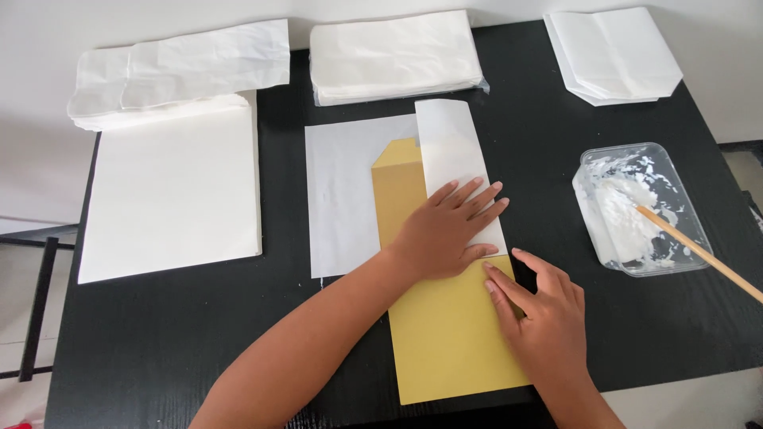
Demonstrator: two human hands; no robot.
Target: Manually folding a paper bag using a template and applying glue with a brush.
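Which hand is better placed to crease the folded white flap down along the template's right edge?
Probably the right hand: its fingertips already sit at the lower edge of the white paper flap, on the yellow template. The left hand lies flat across the flap, pinning it.

Black table (pixel 199 334) against white wall (pixel 119 12); pale floor (pixel 12 334) at left; even daylight.

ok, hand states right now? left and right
Left hand: open, flat, pressing the white folded sheet onto the yellow template.
Right hand: open, fingertips on the template's edge, gripping nothing.
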